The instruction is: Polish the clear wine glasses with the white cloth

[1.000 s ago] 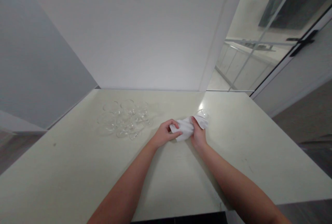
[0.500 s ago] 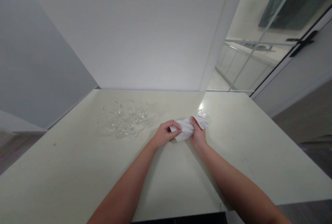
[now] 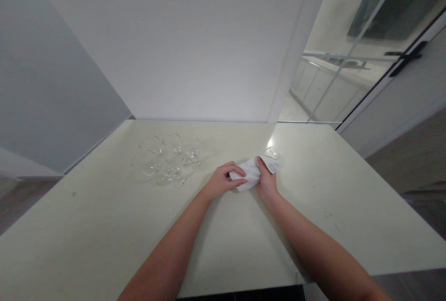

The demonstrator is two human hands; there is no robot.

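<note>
My left hand (image 3: 223, 180) and my right hand (image 3: 266, 181) are both closed on a white cloth (image 3: 249, 173) over the middle of a pale counter (image 3: 104, 226). The cloth wraps most of a clear glass (image 3: 272, 153), whose rim shows just past my right hand's fingers. My right hand grips the wrapped glass; my left hand pinches the cloth's left end. The rest of the glass is hidden by cloth and fingers.
A cluster of several clear glasses (image 3: 167, 161) stands on the counter to the left of my hands. A white wall (image 3: 195, 50) rises behind the counter. A glass door (image 3: 348, 59) is at the right, with the counter's right edge below it.
My left hand's fingers have shifted slightly along the cloth. My right hand and the glass stay in place.
</note>
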